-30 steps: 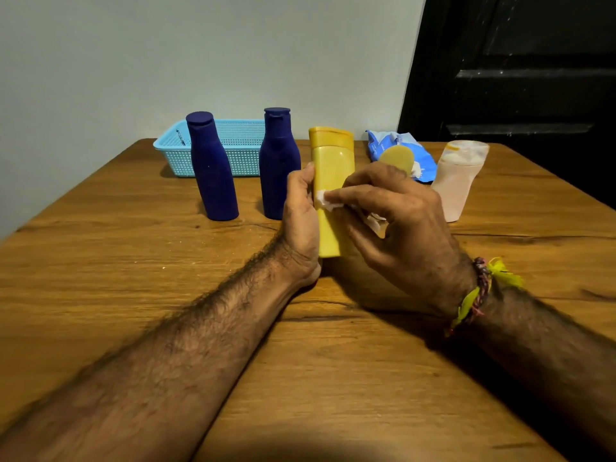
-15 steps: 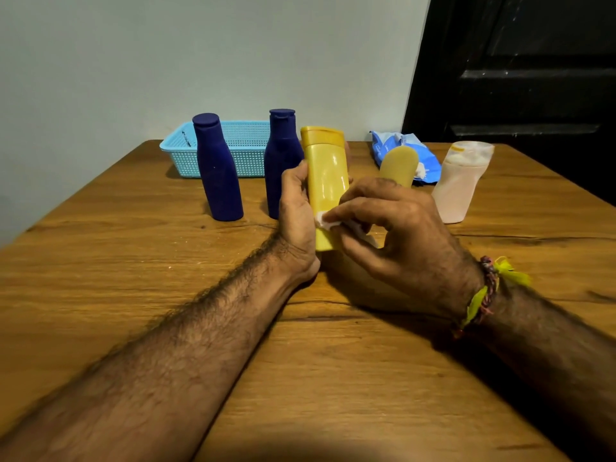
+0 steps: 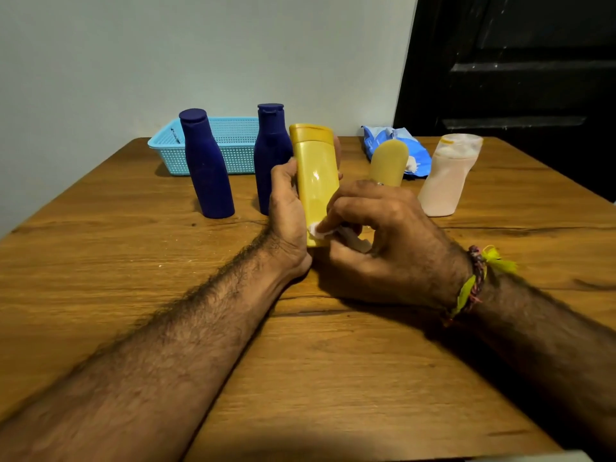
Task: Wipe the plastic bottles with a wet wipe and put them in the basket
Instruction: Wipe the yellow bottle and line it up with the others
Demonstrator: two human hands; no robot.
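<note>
The left hand (image 3: 286, 208) grips the yellow bottle (image 3: 316, 175) upright, cap on top, thumb along its left edge. The right hand (image 3: 383, 235) pinches a white wet wipe (image 3: 318, 230) against the bottle's lower front. Just left of the yellow bottle stands a dark blue bottle (image 3: 270, 145), and further left a second blue bottle (image 3: 206, 168), both before the light blue basket (image 3: 233, 141). Right of the yellow bottle are a small yellow bottle (image 3: 389, 161), a blue wipes pack (image 3: 396, 141) and a pale pink bottle (image 3: 448, 176), all on the wooden desk (image 3: 100, 245).
</note>
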